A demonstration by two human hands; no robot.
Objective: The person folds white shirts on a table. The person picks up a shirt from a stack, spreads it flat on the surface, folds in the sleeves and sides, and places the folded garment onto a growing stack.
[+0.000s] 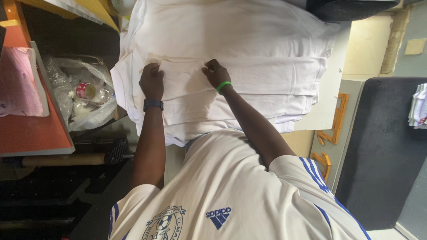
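- The left hand (152,81) and the right hand (216,73) both rest on the top white garment (187,84) of a stack of white cloth (249,53) lying on the counter (331,104).
- Each grip is closed, fingers curled in and pinching a fold of that top garment. The pinched edge runs straight between the two grips, along the top of a smaller folded panel.
- To do this well, I judge both grips should hold the same layer only, keep the edge taut and level between them, and move together so the fold stays square to the stack beneath.
- The fingertips are tucked under the knuckles, so how many layers each grip has hold of cannot be told.
- The person's own shirt (222,186) hides the near edge of the stack, below the grips.
- Left of the left grip, a clear plastic bag (84,95) holds small items too crumpled to make out.
- The stack's far end is cut off by the frame.
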